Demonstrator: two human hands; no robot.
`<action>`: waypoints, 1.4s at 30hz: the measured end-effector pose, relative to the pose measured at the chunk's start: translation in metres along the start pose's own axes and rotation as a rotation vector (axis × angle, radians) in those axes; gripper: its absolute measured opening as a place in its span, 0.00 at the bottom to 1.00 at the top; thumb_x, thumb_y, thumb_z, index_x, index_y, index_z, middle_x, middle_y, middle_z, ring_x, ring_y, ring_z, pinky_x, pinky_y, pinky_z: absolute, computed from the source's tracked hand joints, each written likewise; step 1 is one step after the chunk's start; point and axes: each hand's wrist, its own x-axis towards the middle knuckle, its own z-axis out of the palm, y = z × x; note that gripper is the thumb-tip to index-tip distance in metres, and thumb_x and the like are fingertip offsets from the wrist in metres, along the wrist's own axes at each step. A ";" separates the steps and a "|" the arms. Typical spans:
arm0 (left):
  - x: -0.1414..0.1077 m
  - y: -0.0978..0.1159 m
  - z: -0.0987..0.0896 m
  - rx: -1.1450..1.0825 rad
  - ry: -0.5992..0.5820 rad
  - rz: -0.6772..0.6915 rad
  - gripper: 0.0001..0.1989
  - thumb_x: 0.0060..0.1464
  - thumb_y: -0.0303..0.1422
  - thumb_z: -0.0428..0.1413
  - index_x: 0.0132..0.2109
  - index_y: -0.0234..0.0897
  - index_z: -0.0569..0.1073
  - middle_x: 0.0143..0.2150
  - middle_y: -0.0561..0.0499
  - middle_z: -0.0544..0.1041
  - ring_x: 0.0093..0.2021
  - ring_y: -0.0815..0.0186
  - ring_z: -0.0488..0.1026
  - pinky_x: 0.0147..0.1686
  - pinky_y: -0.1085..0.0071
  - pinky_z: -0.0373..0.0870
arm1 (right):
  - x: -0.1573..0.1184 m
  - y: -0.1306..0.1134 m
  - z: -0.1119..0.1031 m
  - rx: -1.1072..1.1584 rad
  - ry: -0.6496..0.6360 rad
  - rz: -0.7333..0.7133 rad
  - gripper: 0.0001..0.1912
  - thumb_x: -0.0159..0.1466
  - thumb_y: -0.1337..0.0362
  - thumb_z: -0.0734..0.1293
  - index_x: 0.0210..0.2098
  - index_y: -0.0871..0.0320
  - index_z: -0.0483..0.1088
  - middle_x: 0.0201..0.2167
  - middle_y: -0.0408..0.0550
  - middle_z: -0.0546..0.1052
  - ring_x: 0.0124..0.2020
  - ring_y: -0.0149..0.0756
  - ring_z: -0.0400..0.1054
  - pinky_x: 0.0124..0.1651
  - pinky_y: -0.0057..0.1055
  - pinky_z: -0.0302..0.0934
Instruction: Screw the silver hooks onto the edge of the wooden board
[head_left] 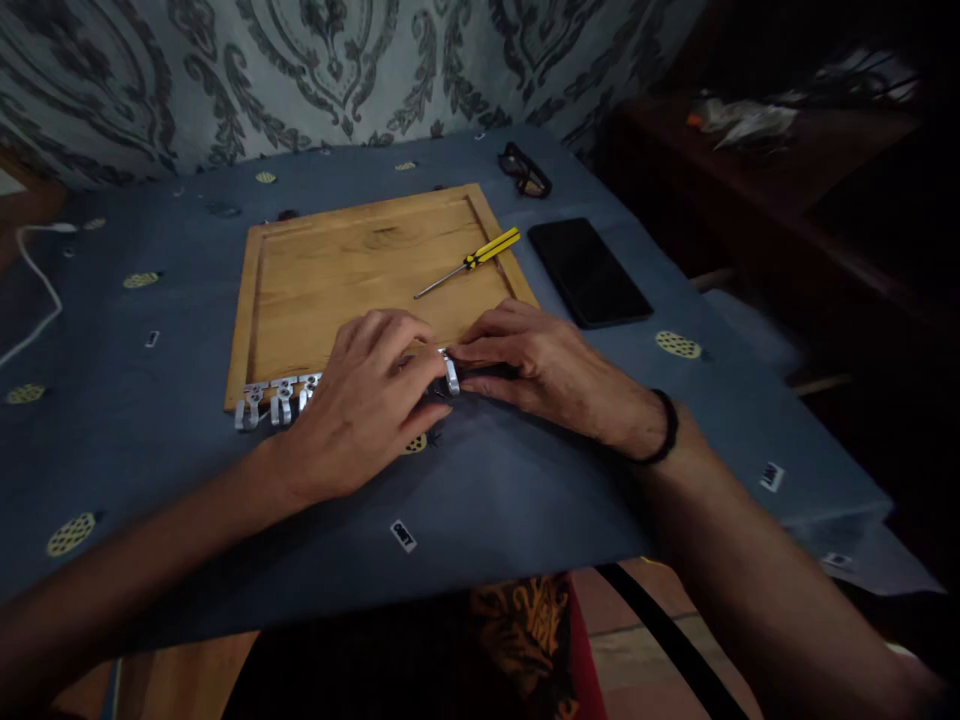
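A wooden board with a raised rim [322, 285] lies on the table, with several silver metal hooks [283, 400] along its near edge. My left hand [367, 400] bends over that edge, its fingers curled at a silver hook [451, 374] near the right end. From the other side, my right hand [532, 365] reaches the same hook, thumb and fingers pinched beside it; its fingertips are partly hidden. On the board rests a screwdriver with a yellow and black handle [491, 248], its shaft pointing to the lower left.
A black phone [589, 272] lies right of the board, with dark-framed glasses [525, 170] behind it. The blue tablecloth [187, 500] covers the table up to a patterned wall. A white cable [52, 290] runs at the left; a dark side table [825, 160] stands at the right.
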 end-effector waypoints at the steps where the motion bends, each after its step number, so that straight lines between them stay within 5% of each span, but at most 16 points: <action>1: -0.002 0.001 0.002 0.034 0.049 0.061 0.03 0.67 0.30 0.60 0.45 0.35 0.77 0.55 0.39 0.79 0.59 0.49 0.73 0.57 0.50 0.72 | 0.000 0.000 0.000 -0.002 -0.002 0.003 0.14 0.73 0.57 0.69 0.50 0.59 0.82 0.42 0.55 0.80 0.46 0.46 0.72 0.47 0.38 0.64; 12: -0.009 0.011 0.013 0.239 0.030 0.201 0.14 0.68 0.20 0.49 0.40 0.29 0.80 0.54 0.36 0.82 0.60 0.46 0.74 0.60 0.44 0.73 | 0.000 -0.001 0.000 -0.007 -0.014 0.036 0.14 0.71 0.58 0.71 0.52 0.57 0.82 0.44 0.55 0.80 0.47 0.46 0.72 0.49 0.39 0.65; 18: -0.010 0.012 0.010 0.144 0.042 0.215 0.14 0.70 0.22 0.50 0.39 0.32 0.78 0.53 0.36 0.81 0.59 0.49 0.75 0.60 0.48 0.73 | 0.003 -0.005 -0.004 0.001 -0.060 0.096 0.10 0.70 0.62 0.73 0.49 0.58 0.82 0.45 0.54 0.80 0.48 0.45 0.72 0.51 0.39 0.65; 22: -0.005 0.006 -0.005 -0.088 0.058 0.059 0.10 0.71 0.25 0.53 0.40 0.36 0.76 0.52 0.42 0.81 0.56 0.54 0.76 0.58 0.54 0.74 | 0.004 -0.009 -0.006 -0.007 -0.083 0.128 0.08 0.70 0.65 0.72 0.48 0.58 0.82 0.44 0.54 0.80 0.49 0.44 0.71 0.52 0.38 0.65; 29: 0.038 -0.028 -0.021 -0.494 -0.233 -0.223 0.08 0.66 0.34 0.55 0.39 0.39 0.77 0.43 0.49 0.81 0.46 0.59 0.79 0.48 0.62 0.73 | 0.005 -0.011 -0.008 -0.021 -0.123 0.150 0.07 0.71 0.66 0.71 0.47 0.60 0.81 0.44 0.54 0.79 0.49 0.44 0.70 0.51 0.39 0.64; 42: 0.061 -0.039 -0.008 -0.543 -0.434 -0.211 0.09 0.64 0.37 0.57 0.37 0.39 0.78 0.42 0.47 0.80 0.43 0.59 0.77 0.45 0.62 0.71 | 0.007 -0.019 -0.012 -0.046 -0.185 0.216 0.09 0.72 0.68 0.70 0.50 0.61 0.80 0.45 0.54 0.78 0.50 0.46 0.67 0.52 0.41 0.61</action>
